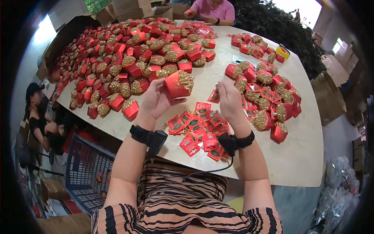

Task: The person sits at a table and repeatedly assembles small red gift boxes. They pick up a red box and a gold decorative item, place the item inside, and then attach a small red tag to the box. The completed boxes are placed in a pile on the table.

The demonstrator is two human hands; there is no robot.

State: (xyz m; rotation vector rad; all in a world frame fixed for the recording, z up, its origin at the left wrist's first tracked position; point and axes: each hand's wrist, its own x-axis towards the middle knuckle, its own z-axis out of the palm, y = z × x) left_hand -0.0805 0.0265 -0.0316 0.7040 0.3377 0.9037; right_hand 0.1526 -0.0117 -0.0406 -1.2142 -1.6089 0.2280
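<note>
Raised above the table, my left hand point(157, 100) grips a red ornament with a glittery gold top point(178, 84), its fingers behind and beneath the red body. Just to the right is my right hand point(230, 102), fingers pinched together. A red card tag point(214, 96) shows right below those fingertips; whether it hangs from them or lies on the table I cannot tell. Between my forearms, a loose pile of red card tags point(196, 126) is spread on the table. Beyond my right hand lies a group of red and gold ornaments point(286, 111) with tags among them.
A large heap of similar ornaments point(117, 62) covers the left of the white table point(300, 163). At the far right are a yellow tape roll point(283, 52) and a smaller ornament group point(249, 43). A co-worker point(214, 11) sits opposite. A blue basket point(83, 167) stands at lower left.
</note>
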